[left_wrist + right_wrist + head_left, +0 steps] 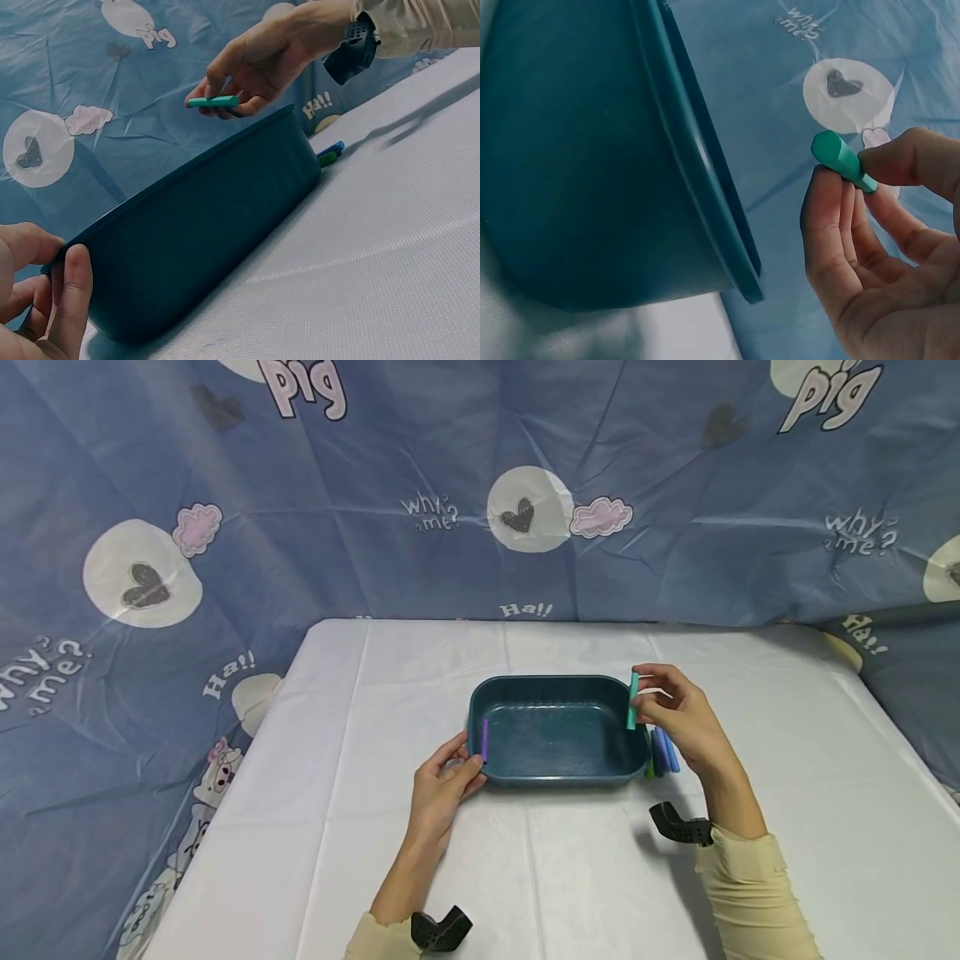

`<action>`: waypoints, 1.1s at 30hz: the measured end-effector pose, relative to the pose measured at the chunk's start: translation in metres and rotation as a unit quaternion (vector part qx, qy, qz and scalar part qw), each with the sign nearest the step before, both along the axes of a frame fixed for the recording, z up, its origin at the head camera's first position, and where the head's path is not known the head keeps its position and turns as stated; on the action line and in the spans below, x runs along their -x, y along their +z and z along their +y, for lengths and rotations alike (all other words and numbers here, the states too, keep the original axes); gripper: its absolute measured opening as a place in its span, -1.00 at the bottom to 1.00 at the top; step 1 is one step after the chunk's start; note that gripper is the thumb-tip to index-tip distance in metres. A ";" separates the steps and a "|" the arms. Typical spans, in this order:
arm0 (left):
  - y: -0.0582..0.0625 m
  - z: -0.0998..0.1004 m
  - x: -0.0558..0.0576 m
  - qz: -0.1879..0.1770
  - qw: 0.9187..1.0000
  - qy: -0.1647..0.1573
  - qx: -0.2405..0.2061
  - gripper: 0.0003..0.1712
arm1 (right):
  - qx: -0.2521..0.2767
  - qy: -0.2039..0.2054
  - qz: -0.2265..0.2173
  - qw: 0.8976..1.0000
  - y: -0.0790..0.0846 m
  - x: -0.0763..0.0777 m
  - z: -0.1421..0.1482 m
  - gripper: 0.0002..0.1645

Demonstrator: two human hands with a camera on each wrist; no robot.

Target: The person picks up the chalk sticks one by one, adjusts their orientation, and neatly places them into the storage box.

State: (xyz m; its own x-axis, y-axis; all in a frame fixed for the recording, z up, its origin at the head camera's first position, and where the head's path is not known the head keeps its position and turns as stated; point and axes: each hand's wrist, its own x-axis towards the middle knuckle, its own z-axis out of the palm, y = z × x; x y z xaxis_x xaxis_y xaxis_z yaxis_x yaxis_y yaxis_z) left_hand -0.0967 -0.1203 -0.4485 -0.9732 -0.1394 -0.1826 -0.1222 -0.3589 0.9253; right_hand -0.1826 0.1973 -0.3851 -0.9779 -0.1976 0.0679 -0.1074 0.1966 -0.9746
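A dark teal rectangular plastic basin (555, 777) stands on the white cloth. My left hand (438, 793) grips its left front rim, thumb on one side and fingers on the other. Above the basin's right end, my right hand (686, 714) pinches a short green six-sided stick (633, 700) between thumb and fingertips. The right wrist view shows the flat end of this stick (827, 148). Inside the basin, a purple stick (485, 739) leans along the left wall. Blue and green sticks (666, 752) lie beside the basin's right end, under my right hand.
White cloth (375, 710) covers the table. A blue printed sheet (420, 552) hangs behind it and along the sides. Black wrist cameras (678, 824) sit on both forearms, over beige sleeves (750, 885).
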 end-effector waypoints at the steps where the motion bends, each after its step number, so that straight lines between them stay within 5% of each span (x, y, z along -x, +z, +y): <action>1: 0.000 0.000 0.000 0.000 1.000 0.000 0.000 -0.41 | -0.002 0.001 -0.001 1.000 0.000 0.000 -0.001 -0.54; 16: 0.002 0.000 0.002 0.002 1.000 -0.001 -0.005 -0.39 | -0.011 0.004 -0.007 1.000 0.001 -0.001 -0.007 -0.54; 33: -0.001 -0.002 -0.001 0.003 1.000 -0.006 -0.003 -0.38 | -0.013 0.052 0.013 0.998 -0.006 -0.003 -0.030 -0.54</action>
